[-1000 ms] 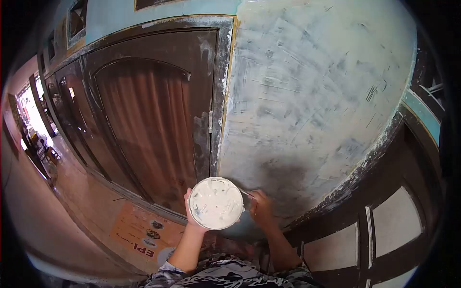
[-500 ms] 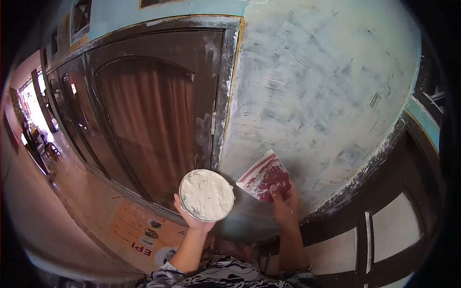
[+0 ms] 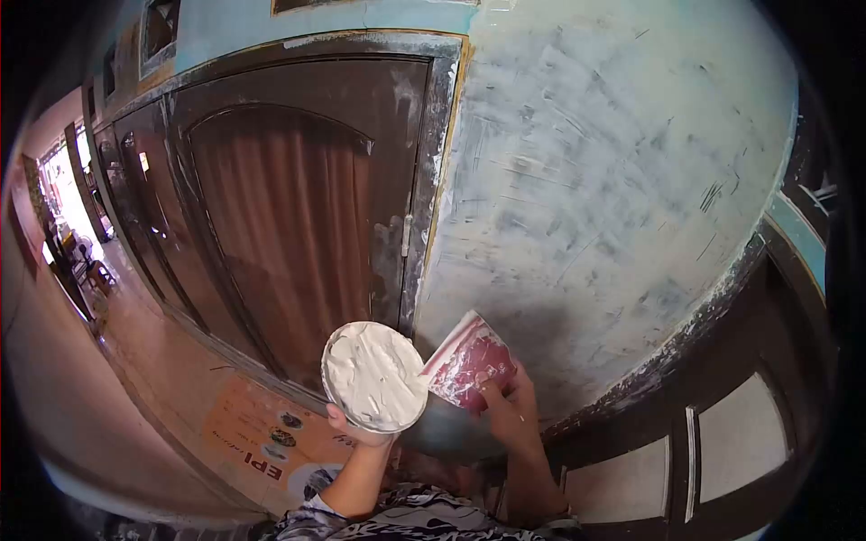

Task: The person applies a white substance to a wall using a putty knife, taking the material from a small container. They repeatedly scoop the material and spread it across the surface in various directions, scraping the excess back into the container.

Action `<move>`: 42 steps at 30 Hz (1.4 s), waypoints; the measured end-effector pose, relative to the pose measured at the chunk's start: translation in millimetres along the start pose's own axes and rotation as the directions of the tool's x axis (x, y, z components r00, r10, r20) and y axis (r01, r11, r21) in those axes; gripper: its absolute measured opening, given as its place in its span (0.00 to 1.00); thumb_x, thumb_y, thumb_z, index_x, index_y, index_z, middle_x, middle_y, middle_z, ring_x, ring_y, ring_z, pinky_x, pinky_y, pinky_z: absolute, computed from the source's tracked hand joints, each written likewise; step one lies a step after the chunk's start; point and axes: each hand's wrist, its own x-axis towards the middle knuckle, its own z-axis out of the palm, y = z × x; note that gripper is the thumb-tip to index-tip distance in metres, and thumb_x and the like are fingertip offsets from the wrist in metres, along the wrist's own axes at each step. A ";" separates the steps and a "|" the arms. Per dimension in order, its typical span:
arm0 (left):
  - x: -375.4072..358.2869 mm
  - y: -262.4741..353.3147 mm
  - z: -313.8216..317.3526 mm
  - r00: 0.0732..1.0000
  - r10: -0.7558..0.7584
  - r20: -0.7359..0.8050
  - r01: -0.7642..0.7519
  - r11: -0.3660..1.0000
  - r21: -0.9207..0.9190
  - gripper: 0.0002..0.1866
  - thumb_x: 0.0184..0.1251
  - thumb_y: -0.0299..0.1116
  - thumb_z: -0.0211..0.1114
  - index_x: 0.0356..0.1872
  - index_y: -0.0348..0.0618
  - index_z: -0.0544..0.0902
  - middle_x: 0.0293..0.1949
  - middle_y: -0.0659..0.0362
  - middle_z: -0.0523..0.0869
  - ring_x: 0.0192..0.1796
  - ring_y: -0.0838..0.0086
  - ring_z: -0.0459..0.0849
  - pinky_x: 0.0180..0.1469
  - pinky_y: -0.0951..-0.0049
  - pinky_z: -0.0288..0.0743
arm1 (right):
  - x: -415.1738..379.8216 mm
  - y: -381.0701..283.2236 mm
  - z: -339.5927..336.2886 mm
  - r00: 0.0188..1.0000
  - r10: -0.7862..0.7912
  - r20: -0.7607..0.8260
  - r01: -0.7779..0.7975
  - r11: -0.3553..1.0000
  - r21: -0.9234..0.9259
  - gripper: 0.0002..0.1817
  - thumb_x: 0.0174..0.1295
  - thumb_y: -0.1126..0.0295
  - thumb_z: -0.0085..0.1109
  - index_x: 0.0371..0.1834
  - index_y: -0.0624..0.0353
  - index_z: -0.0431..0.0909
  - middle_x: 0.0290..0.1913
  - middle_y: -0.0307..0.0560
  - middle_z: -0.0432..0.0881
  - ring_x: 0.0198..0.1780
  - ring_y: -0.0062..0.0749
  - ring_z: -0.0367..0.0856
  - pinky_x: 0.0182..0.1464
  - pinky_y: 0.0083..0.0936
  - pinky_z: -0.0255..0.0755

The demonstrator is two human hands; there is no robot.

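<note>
Two hands [image 3: 512, 408], one tub [image 3: 374, 376], one scraper [image 3: 471, 362] and one banner [image 3: 248, 433] show.

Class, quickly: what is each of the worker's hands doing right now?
Left hand: holding up a round container of putty.
Right hand: closed on a red putty scraper.

Head view, one: looking forward and down from the wearer's head, facing a patchy wall [image 3: 577, 180], hands [image 3: 510, 406] showing close below.
</note>
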 end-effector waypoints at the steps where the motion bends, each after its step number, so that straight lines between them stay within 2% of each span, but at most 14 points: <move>1: -0.9 3.7 5.4 1.000 -0.016 0.001 0.016 1.000 0.003 0.60 0.53 0.74 0.62 0.81 0.45 0.55 0.78 0.50 0.62 0.77 0.51 0.65 0.77 0.48 0.62 | 0.3 2.3 0.7 1.000 0.002 -0.002 -0.002 1.000 0.000 0.14 0.72 0.73 0.60 0.56 0.69 0.75 0.38 0.46 0.84 0.28 0.22 0.80 0.27 0.22 0.74; 5: -9.4 6.4 -0.8 0.994 -0.092 0.067 0.095 0.994 -0.049 0.62 0.50 0.74 0.64 0.81 0.45 0.54 0.79 0.49 0.60 0.78 0.49 0.64 0.77 0.46 0.61 | 7.7 12.4 2.6 0.999 -0.032 -0.002 0.032 0.999 -0.027 0.14 0.70 0.76 0.58 0.56 0.69 0.74 0.38 0.48 0.85 0.27 0.24 0.81 0.23 0.23 0.74; 8: -13.9 3.7 -9.4 0.988 -0.039 0.148 0.041 0.999 -0.012 0.58 0.59 0.79 0.52 0.81 0.47 0.55 0.80 0.48 0.59 0.78 0.48 0.63 0.78 0.44 0.59 | 14.2 11.2 9.2 0.999 -0.033 -0.034 0.033 0.999 -0.004 0.13 0.70 0.77 0.58 0.55 0.69 0.75 0.38 0.48 0.85 0.26 0.24 0.80 0.24 0.23 0.74; 10: -16.3 2.6 -14.5 0.988 -0.057 0.143 0.061 0.998 -0.022 0.58 0.59 0.79 0.52 0.81 0.46 0.55 0.80 0.48 0.59 0.78 0.48 0.63 0.78 0.44 0.59 | 17.9 10.4 11.7 0.999 -0.012 -0.051 0.014 0.999 0.033 0.13 0.70 0.77 0.58 0.55 0.69 0.76 0.38 0.48 0.85 0.26 0.24 0.80 0.24 0.23 0.73; 15: -19.8 3.9 -25.4 0.979 -0.159 0.124 0.167 0.984 -0.059 0.58 0.59 0.80 0.49 0.81 0.45 0.55 0.80 0.47 0.59 0.78 0.47 0.63 0.78 0.44 0.59 | 29.9 14.4 10.6 0.997 -0.055 0.055 0.052 0.997 0.054 0.10 0.71 0.76 0.60 0.52 0.68 0.77 0.35 0.43 0.84 0.26 0.23 0.78 0.29 0.23 0.72; 16: -22.3 3.9 -22.9 0.984 -0.172 0.037 0.172 0.985 -0.015 0.57 0.61 0.79 0.47 0.81 0.44 0.56 0.79 0.46 0.61 0.77 0.47 0.65 0.78 0.44 0.60 | 32.1 14.5 9.2 0.997 -0.055 0.054 0.052 0.997 0.054 0.10 0.71 0.76 0.60 0.52 0.68 0.77 0.35 0.43 0.84 0.26 0.23 0.78 0.29 0.23 0.72; 19: -24.3 4.4 -23.9 0.980 -0.197 0.012 0.197 0.980 0.015 0.56 0.62 0.79 0.46 0.80 0.44 0.56 0.78 0.46 0.62 0.76 0.48 0.67 0.77 0.46 0.61 | 36.9 15.8 9.1 0.994 -0.011 0.105 0.010 1.000 0.006 0.10 0.70 0.75 0.61 0.51 0.68 0.78 0.37 0.42 0.85 0.31 0.22 0.79 0.36 0.22 0.74; 22: -23.4 5.0 -21.4 0.975 -0.220 0.033 0.219 0.975 0.031 0.53 0.65 0.75 0.46 0.79 0.42 0.59 0.77 0.46 0.65 0.75 0.50 0.69 0.76 0.48 0.63 | 40.4 19.4 13.7 0.993 -0.092 0.078 0.091 0.996 0.021 0.12 0.69 0.75 0.63 0.53 0.68 0.79 0.41 0.40 0.86 0.39 0.20 0.81 0.43 0.22 0.75; 24: -23.8 6.1 -22.7 0.963 -0.264 0.051 0.261 0.964 0.056 0.50 0.69 0.72 0.44 0.78 0.39 0.61 0.75 0.48 0.68 0.73 0.53 0.71 0.75 0.50 0.65 | 43.3 24.9 11.9 0.994 -0.058 0.096 0.061 0.998 -0.030 0.14 0.67 0.76 0.65 0.54 0.68 0.80 0.44 0.41 0.87 0.45 0.19 0.81 0.49 0.22 0.74; 25: -20.0 6.9 -24.4 0.953 -0.261 0.153 0.253 0.965 0.065 0.48 0.71 0.71 0.43 0.78 0.39 0.61 0.75 0.49 0.69 0.73 0.55 0.71 0.75 0.52 0.64 | 44.6 26.8 10.9 0.994 -0.057 0.094 0.060 0.998 -0.032 0.14 0.67 0.76 0.65 0.54 0.68 0.80 0.44 0.41 0.87 0.45 0.19 0.81 0.49 0.22 0.74; 34: -13.6 -2.3 -4.2 0.936 -0.350 0.038 0.343 0.931 0.122 0.45 0.75 0.69 0.41 0.77 0.39 0.62 0.74 0.51 0.71 0.73 0.57 0.72 0.75 0.55 0.64 | 51.4 34.5 4.5 0.981 0.066 0.180 -0.092 0.986 0.139 0.17 0.66 0.78 0.66 0.57 0.69 0.81 0.49 0.42 0.87 0.48 0.20 0.82 0.56 0.23 0.73; 37: -8.3 -4.2 11.4 0.897 -0.441 0.019 0.440 0.898 0.023 0.45 0.74 0.69 0.41 0.76 0.40 0.65 0.73 0.51 0.72 0.72 0.57 0.73 0.74 0.55 0.65 | 48.7 24.9 -8.6 0.983 0.081 0.165 -0.114 0.973 0.202 0.17 0.66 0.76 0.67 0.57 0.68 0.82 0.48 0.41 0.88 0.48 0.19 0.82 0.56 0.22 0.73; 39: -3.4 -10.0 20.3 0.848 -0.520 0.103 0.529 0.826 -0.194 0.44 0.74 0.70 0.42 0.74 0.41 0.68 0.72 0.51 0.74 0.71 0.57 0.74 0.74 0.54 0.66 | 46.2 20.7 -21.0 0.986 0.079 0.145 -0.106 0.976 0.190 0.17 0.66 0.75 0.67 0.56 0.68 0.82 0.48 0.41 0.88 0.48 0.19 0.82 0.56 0.22 0.73; 42: -0.1 -27.6 27.4 0.792 -0.604 0.087 0.607 0.763 -0.222 0.44 0.73 0.71 0.41 0.74 0.45 0.69 0.72 0.51 0.74 0.71 0.55 0.74 0.71 0.50 0.68 | 41.7 13.2 -42.1 0.993 0.066 0.098 -0.084 0.978 0.191 0.17 0.66 0.74 0.68 0.56 0.67 0.82 0.48 0.41 0.88 0.47 0.20 0.83 0.56 0.22 0.73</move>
